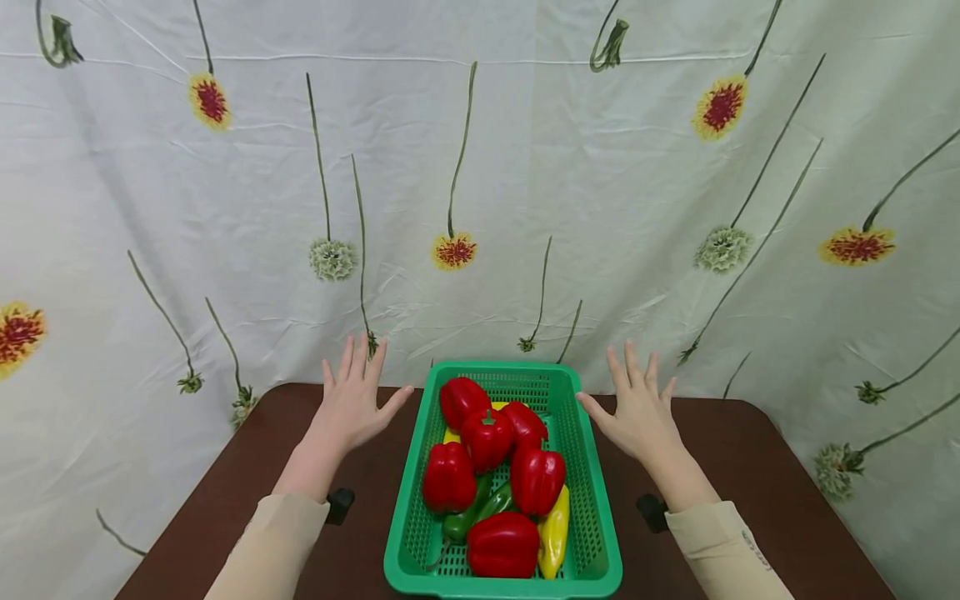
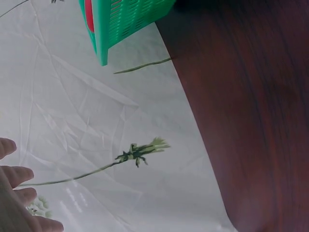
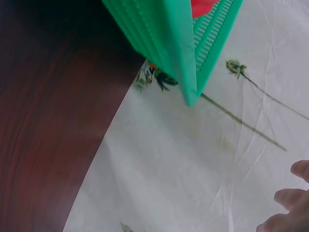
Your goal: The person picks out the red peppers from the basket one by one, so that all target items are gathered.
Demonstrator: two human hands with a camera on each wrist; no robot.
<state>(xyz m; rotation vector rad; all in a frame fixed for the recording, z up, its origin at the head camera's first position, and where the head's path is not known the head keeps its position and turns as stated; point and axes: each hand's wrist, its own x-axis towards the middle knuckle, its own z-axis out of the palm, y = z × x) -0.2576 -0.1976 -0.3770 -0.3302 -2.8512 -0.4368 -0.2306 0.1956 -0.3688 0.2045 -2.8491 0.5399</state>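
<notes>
A green plastic basket (image 1: 600,517) with slotted walls stands on the dark brown table. In it lie several red bell peppers (image 1: 505,544), a long yellow pepper (image 1: 554,533) and green peppers (image 1: 468,517). More yellow shows from under the red ones at the back. My left hand (image 1: 357,406) is held out left of the basket, fingers straight and spread, holding nothing. On the other side my right hand (image 1: 637,408) is spread the same way, its thumb near the basket's right rim. Only fingertips of each hand show in the wrist views.
The dark wooden table (image 1: 300,467) reaches out on both sides of the basket and has rounded far corners. Right behind its back edge hangs a white curtain (image 1: 510,167) printed with flowers. A small black device (image 1: 340,506) is strapped at each wrist.
</notes>
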